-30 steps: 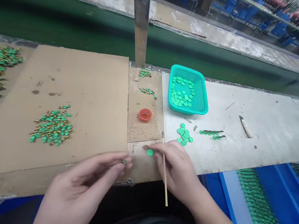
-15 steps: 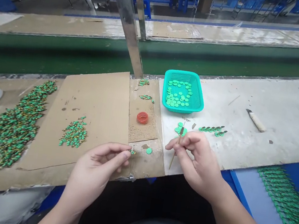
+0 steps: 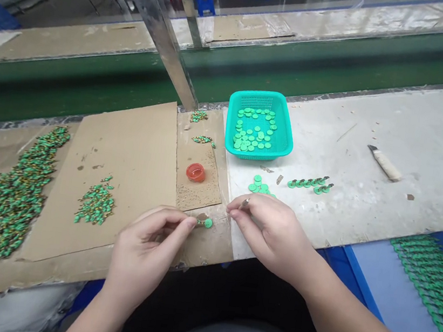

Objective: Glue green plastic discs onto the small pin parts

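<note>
2 hands meet over the front edge of the bench, each pinching something small.

The left hand (image 3: 145, 251) pinches a tiny green part (image 3: 199, 222) between thumb and forefinger, and that part now touches the green disc (image 3: 208, 222) lying on the cardboard (image 3: 132, 165); half a second ago the 2 were apart. The right hand (image 3: 273, 233) has dropped lower and nearer, fingers closed on the thin stick (image 3: 245, 203), of which only the tip shows at its 10 o'clock; earlier the stick stood upright in plain view. At 12 o'clock from the hands sits the red cap (image 3: 195, 172); at 1 o'clock, the teal basket (image 3: 285, 142) of discs. A small green pile (image 3: 96, 205) lies at 9 o'clock.
</note>
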Demonstrator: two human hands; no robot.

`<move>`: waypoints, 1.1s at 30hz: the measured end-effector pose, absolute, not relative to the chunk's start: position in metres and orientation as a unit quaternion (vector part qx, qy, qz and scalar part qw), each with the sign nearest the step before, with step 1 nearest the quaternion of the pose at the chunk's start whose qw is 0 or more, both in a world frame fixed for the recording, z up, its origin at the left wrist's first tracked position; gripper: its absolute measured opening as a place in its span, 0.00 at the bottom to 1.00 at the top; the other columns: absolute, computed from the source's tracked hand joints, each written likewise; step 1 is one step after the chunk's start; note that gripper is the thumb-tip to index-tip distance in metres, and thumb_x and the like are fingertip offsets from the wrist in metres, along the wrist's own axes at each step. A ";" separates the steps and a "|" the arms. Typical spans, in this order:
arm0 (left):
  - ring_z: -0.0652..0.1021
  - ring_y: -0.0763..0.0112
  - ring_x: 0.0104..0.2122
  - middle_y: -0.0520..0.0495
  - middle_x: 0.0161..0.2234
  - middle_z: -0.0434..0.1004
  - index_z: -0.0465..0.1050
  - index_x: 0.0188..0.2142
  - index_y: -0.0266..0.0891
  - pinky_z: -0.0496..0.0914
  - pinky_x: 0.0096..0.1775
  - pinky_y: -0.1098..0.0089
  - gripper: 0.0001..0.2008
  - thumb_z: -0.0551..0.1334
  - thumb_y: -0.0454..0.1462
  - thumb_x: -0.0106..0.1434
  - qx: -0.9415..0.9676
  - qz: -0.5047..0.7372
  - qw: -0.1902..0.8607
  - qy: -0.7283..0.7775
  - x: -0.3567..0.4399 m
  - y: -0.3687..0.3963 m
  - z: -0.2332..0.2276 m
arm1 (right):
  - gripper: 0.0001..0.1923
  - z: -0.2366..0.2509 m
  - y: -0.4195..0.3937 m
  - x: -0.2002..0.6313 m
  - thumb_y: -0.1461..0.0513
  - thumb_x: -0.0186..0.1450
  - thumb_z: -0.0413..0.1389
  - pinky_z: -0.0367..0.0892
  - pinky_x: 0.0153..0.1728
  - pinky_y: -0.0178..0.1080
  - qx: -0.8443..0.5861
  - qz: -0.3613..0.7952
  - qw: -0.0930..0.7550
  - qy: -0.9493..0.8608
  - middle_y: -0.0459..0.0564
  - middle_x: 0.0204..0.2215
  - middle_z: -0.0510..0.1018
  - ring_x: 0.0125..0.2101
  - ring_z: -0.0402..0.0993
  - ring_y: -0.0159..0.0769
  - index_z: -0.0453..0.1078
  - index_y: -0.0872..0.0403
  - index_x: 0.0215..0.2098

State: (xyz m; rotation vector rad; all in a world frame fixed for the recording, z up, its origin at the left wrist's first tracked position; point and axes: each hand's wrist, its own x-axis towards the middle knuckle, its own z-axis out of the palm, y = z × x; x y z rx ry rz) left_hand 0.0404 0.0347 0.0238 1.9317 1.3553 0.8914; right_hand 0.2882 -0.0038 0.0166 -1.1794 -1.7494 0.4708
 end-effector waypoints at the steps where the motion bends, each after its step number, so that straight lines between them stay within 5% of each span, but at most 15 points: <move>1: 0.81 0.69 0.30 0.49 0.34 0.84 0.85 0.34 0.45 0.75 0.31 0.72 0.11 0.69 0.44 0.73 0.741 0.335 0.292 0.503 0.041 0.035 0.024 | 0.08 0.016 -0.004 0.289 0.65 0.82 0.56 0.78 0.46 0.42 -0.480 0.199 0.477 -0.709 0.53 0.40 0.87 0.42 0.86 0.41 0.76 0.54 0.44; 10: 0.82 0.74 0.35 0.53 0.37 0.82 0.80 0.41 0.45 0.75 0.40 0.74 0.05 0.68 0.36 0.77 0.852 0.306 0.166 0.391 0.038 0.039 0.019 | 0.11 0.010 -0.001 0.291 0.64 0.83 0.54 0.77 0.50 0.45 -0.483 0.199 0.453 -0.723 0.56 0.42 0.88 0.45 0.86 0.45 0.76 0.56 0.44; 25: 0.81 0.73 0.37 0.53 0.38 0.82 0.77 0.43 0.44 0.73 0.42 0.72 0.05 0.66 0.33 0.78 0.881 0.279 0.121 0.364 0.043 0.040 0.020 | 0.13 0.009 -0.001 0.294 0.64 0.84 0.52 0.78 0.50 0.46 -0.481 0.210 0.454 -0.721 0.57 0.43 0.87 0.46 0.86 0.46 0.75 0.56 0.43; 33: 0.83 0.71 0.38 0.53 0.38 0.82 0.76 0.44 0.42 0.75 0.48 0.69 0.06 0.68 0.30 0.77 0.894 0.281 0.074 0.340 0.046 0.037 0.017 | 0.09 0.011 -0.002 0.298 0.66 0.83 0.52 0.78 0.54 0.47 -0.476 0.223 0.424 -0.737 0.55 0.47 0.87 0.50 0.85 0.45 0.76 0.56 0.52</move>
